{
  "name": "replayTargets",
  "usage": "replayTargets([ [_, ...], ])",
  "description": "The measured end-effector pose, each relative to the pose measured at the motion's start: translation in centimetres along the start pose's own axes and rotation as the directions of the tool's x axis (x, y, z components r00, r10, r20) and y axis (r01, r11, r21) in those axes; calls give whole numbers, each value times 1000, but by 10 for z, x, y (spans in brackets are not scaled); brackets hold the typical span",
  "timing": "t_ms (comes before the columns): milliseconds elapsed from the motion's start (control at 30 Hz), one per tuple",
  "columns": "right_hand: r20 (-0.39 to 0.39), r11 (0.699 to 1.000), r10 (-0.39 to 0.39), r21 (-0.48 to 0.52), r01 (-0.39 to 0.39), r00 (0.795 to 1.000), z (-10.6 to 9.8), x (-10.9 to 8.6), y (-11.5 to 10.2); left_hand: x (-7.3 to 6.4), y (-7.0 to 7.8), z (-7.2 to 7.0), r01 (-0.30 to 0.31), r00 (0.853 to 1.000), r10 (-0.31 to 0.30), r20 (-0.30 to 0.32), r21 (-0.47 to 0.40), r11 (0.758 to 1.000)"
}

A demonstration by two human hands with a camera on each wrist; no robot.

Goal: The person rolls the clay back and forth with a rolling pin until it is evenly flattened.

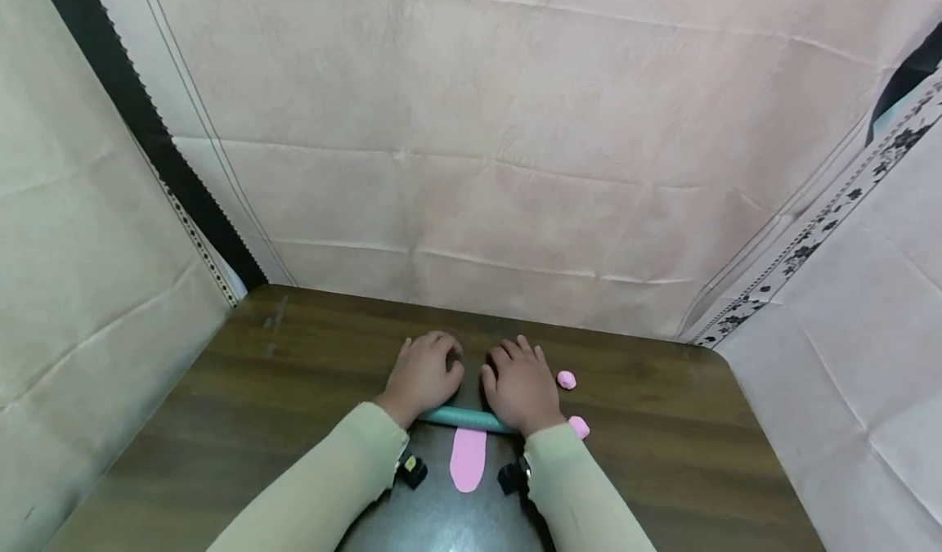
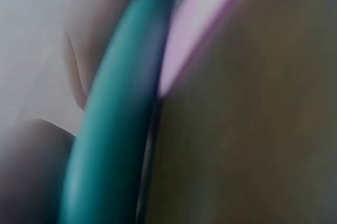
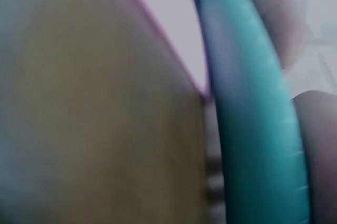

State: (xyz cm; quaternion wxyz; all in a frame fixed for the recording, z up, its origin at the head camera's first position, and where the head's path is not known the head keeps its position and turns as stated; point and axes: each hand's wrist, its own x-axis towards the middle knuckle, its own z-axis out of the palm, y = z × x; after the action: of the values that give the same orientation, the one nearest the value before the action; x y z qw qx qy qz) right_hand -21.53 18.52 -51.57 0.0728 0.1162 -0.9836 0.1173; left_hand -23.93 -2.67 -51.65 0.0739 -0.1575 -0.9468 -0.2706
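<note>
A teal rolling pin [image 1: 464, 419] lies crosswise under both hands. Its middle rests over a flattened pink strip of dough or clay [image 1: 468, 460], whose rounded near end sticks out toward the person. My left hand [image 1: 427, 372] presses the pin's left part under its palm, with the fingers pointing forward and loosely bent. On the right part my right hand [image 1: 521, 382] lies the same way, fingers forward and a little spread. Both wrist views show the pin [image 2: 113, 108] close up against the thin pink sheet [image 3: 168, 19], with blurred fingers beyond it.
Two small pink lumps lie right of the right hand, one farther back [image 1: 566, 379] and one nearer [image 1: 579, 427]. A dark, shiny surface [image 1: 434, 454] shows under the strip. The brown wooden table [image 1: 662, 454] is enclosed by pale cloth [image 1: 515, 127] behind and at both sides.
</note>
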Motion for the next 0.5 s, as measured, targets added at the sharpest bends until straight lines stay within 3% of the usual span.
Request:
replayTargets([
  [267, -28, 998, 31, -45, -32, 999, 7, 38, 15, 42, -12, 10, -44, 994, 45, -98, 11, 999],
  [400, -38, 999, 36, -4, -36, 999, 8, 46, 18, 53, -19, 15, -14, 989, 16, -144, 14, 1000],
  [500, -21, 999, 53, 11, -53, 998, 10, 49, 19, 57, -21, 17, 11, 991, -10, -137, 11, 1000],
])
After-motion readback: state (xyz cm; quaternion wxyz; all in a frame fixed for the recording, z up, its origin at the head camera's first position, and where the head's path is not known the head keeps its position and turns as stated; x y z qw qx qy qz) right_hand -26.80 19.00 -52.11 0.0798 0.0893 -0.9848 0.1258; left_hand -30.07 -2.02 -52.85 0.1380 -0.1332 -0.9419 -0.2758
